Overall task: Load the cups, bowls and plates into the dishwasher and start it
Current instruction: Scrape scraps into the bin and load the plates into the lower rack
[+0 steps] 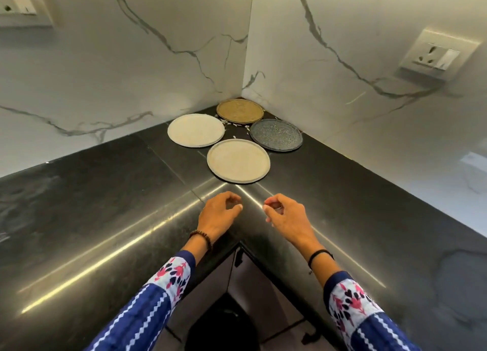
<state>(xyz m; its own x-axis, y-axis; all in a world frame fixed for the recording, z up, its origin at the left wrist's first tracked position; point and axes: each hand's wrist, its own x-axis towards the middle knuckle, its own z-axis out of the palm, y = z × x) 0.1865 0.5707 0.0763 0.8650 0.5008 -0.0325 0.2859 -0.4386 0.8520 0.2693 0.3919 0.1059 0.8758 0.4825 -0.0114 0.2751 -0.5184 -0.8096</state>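
Fingers (232, 198) of your left hand (218, 215) and right hand (288, 217) curl loosely, holding nothing, over the table (105, 192). Four plates (238, 160) lie flat beyond them.

The single wide-angle head camera looks forward and steeply down into the corner of a dark countertop (105, 192), close above the left hand (218, 215) and right hand (288, 218), marble walls (131, 73) beyond.
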